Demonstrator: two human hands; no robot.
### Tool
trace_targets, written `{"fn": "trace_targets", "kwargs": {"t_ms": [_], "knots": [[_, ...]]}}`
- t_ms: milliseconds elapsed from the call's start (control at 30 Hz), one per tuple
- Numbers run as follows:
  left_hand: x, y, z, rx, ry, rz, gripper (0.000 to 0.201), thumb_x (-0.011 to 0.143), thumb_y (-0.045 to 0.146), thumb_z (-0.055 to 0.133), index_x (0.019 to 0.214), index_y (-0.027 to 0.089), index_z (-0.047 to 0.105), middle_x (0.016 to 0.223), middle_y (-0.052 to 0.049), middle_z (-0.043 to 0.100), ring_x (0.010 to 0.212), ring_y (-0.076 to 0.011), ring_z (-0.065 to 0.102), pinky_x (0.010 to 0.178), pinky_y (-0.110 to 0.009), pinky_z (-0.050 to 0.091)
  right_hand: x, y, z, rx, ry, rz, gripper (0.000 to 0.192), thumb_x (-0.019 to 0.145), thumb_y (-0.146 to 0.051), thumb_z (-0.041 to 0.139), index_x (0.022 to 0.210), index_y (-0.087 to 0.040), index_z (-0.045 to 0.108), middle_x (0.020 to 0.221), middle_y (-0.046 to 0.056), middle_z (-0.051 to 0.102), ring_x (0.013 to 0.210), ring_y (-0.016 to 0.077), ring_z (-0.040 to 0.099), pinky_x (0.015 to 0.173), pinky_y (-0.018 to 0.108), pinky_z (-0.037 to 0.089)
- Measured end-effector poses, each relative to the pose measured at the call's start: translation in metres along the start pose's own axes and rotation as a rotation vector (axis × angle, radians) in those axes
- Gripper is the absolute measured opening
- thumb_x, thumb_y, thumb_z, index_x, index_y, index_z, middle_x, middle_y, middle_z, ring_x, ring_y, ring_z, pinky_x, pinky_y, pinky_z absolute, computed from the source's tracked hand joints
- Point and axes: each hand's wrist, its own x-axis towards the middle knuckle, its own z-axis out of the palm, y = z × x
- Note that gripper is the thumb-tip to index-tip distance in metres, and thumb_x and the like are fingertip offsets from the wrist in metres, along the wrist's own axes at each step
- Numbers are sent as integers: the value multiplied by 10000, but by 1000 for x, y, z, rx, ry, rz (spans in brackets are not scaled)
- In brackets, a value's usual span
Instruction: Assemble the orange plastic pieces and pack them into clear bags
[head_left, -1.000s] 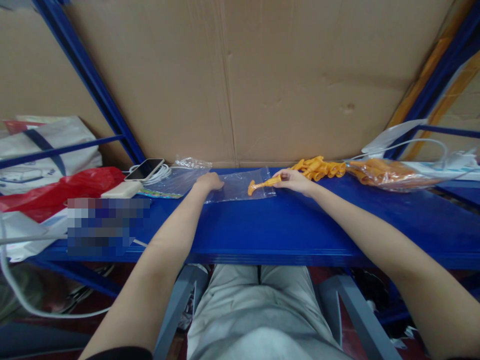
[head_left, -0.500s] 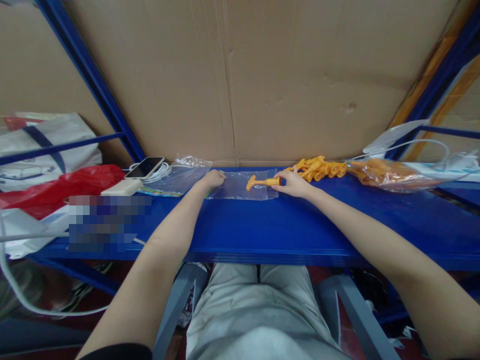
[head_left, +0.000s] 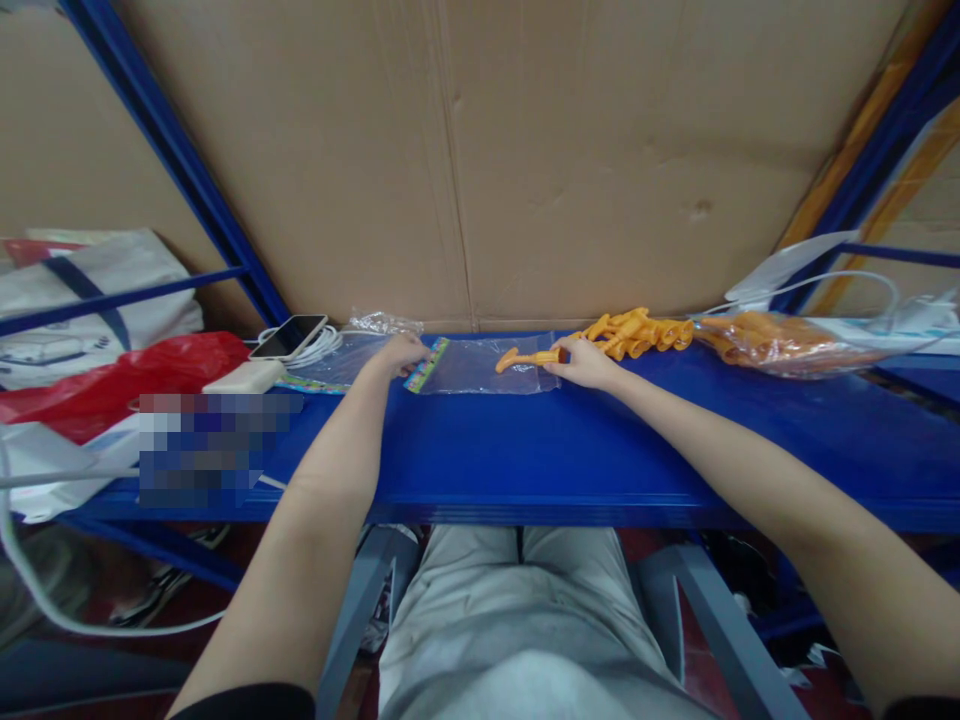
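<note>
My right hand (head_left: 586, 364) pinches the wide hollow end of an orange plastic toy hammer (head_left: 531, 358). Its T-shaped head points left, over the right part of a clear plastic bag (head_left: 472, 370); whether it lies inside or on top I cannot tell. A colourful printed header (head_left: 427, 366) forms the bag's left end. Beside that header rests my left hand (head_left: 403, 355), fingers loosely bent and tips at its upper edge, with nothing visibly held. Just behind my right hand lies a pile of similar orange pieces (head_left: 634, 332).
More flat clear bags (head_left: 337, 360) lie left of my left hand, near a phone (head_left: 291, 338) and coiled white cable. A red plastic bag (head_left: 142, 370) sits farther left. At right is a clear bag of orange pieces (head_left: 772, 340). Cardboard (head_left: 600, 180) stands behind the blue shelf (head_left: 525, 450).
My left hand has slid left, uncovering the bag's printed header. The toy hammer has tilted slightly in my right hand, which stays in nearly the same place.
</note>
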Motion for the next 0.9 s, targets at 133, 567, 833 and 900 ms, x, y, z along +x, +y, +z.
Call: {"fn": "trace_targets", "kwargs": {"t_ms": [133, 567, 833, 900], "knots": [[-3, 3, 1, -157, -120, 81, 206, 719, 70, 635, 849, 184, 747, 671, -5, 686, 686, -161, 672, 632, -225, 514, 13, -4, 1, 56, 41, 49, 181, 792, -357, 674, 842, -183, 676, 766, 60, 698, 759, 226, 658, 757, 347, 505], [-11, 22, 35, -591, -159, 37, 526, 819, -57, 558, 1332, 58, 584, 801, -63, 696, 662, -133, 700, 763, -303, 626, 52, -21, 4, 585, -252, 104, 130, 683, -145, 741, 682, -188, 618, 658, 23, 632, 646, 164, 595, 653, 310, 530], [-7, 20, 38, -677, -245, 48, 403, 772, -45, 628, 1144, 91, 699, 859, -80, 741, 740, -151, 713, 830, -318, 626, 55, -38, 20, 751, -241, 233, 89, 788, -190, 721, 839, -148, 661, 549, -49, 495, 482, 79, 401, 589, 298, 498], [-5, 19, 39, -677, -226, 42, 363, 794, -21, 630, 1130, 94, 704, 876, -87, 745, 753, -153, 716, 824, -310, 625, 53, -42, 28, 764, -205, 262, 86, 776, -167, 724, 795, -158, 641, 557, -45, 508, 483, 81, 413, 571, 283, 489]]}}
